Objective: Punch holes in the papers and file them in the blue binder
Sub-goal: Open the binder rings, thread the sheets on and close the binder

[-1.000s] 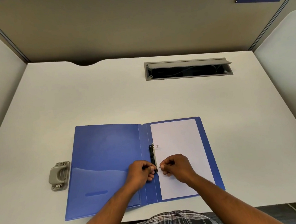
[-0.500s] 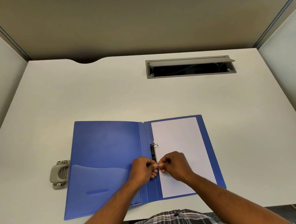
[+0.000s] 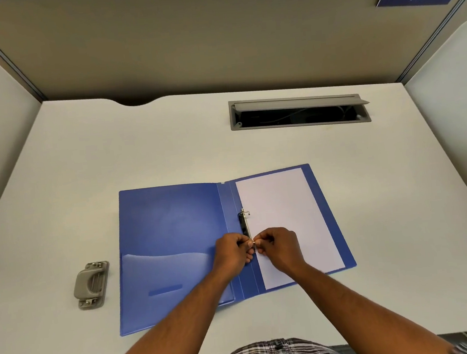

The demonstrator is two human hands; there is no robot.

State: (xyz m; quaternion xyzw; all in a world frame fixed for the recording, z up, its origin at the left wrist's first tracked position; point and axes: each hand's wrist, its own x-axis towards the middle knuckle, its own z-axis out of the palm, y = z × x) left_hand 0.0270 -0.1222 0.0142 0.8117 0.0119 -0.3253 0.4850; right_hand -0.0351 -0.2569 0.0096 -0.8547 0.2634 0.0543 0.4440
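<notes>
The blue binder lies open on the white desk. White paper sits on its right half, threaded on the ring mechanism along the spine; the far ring shows above the paper. My left hand and my right hand meet over the near ring, and the fingers of both pinch its two metal halves. The near ring itself is mostly hidden by my fingertips.
A grey hole punch lies on the desk left of the binder. A grey cable slot with a raised lid is set into the desk at the back right. Partition walls enclose three sides.
Both hands stay pinched at the near ring. The binder's right half has rotated a little, its far corner swinging away to the right. The camera has shifted slightly.
</notes>
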